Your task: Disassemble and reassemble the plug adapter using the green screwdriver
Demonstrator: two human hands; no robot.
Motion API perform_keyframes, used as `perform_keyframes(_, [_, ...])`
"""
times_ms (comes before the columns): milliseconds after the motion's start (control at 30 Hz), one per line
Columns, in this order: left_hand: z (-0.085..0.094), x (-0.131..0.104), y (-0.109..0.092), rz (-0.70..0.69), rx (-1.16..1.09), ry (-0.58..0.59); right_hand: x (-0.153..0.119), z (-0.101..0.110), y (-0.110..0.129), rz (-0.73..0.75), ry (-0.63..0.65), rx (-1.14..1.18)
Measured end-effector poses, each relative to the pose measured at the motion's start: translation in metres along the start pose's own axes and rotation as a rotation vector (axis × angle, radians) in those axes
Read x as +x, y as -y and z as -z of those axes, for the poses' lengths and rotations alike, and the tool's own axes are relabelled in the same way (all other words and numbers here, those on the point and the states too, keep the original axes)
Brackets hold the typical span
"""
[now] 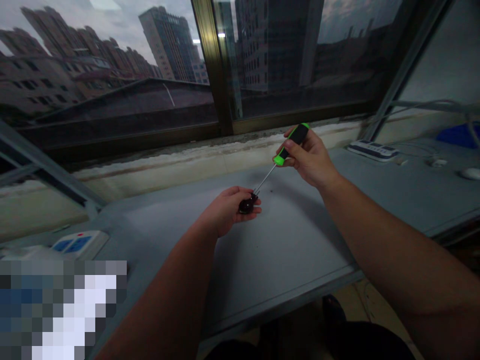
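Over the grey tabletop (176,220), my left hand (228,210) grips a small, dark, glossy plug-like part (247,204) between thumb and fingers. Thin metal prongs seem to stick out of its upper end. My right hand (309,157) is closed around the black and green handle of a screwdriver (298,137). The screwdriver's shaft slants down to the left, and its tip meets the upper end of the dark part. Whether the tip sits in a screw is too small to tell.
A white power strip (80,244) lies at the left and another strip (373,150) at the back right. Cables and a blue object (457,134) are farther right. Metal frame posts (52,167) flank the table, with a window (217,65) behind. A tiny dark speck (271,191) lies on the tabletop.
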State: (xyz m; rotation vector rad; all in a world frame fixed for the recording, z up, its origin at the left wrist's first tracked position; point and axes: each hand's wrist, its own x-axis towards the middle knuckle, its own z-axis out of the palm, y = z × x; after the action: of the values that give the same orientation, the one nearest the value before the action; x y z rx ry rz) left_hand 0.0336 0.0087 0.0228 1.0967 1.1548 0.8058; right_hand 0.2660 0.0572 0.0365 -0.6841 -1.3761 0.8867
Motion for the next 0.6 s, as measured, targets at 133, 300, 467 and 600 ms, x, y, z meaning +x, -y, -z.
perform_keyframes(133, [-0.0006, -0.0009, 0.0003, -0.003, -0.015, 0.004, -0.0003, -0.0011, -0.0012, -0.013, 0.000, -0.027])
perform_keyframes(300, [-0.0008, -0.0005, 0.0002, 0.013, -0.018, -0.013, -0.0018, -0.0032, 0.0000, -0.022, -0.003, -0.085])
perform_keyframes(467, [0.0004, 0.0004, 0.0008, 0.005, -0.027, -0.013, -0.0013, -0.0026, -0.0004, -0.009, 0.004, -0.058])
perform_keyframes(600, [0.0014, 0.0014, 0.0016, 0.005, -0.042, -0.009, -0.0006, -0.0018, -0.0012, -0.009, -0.005, -0.092])
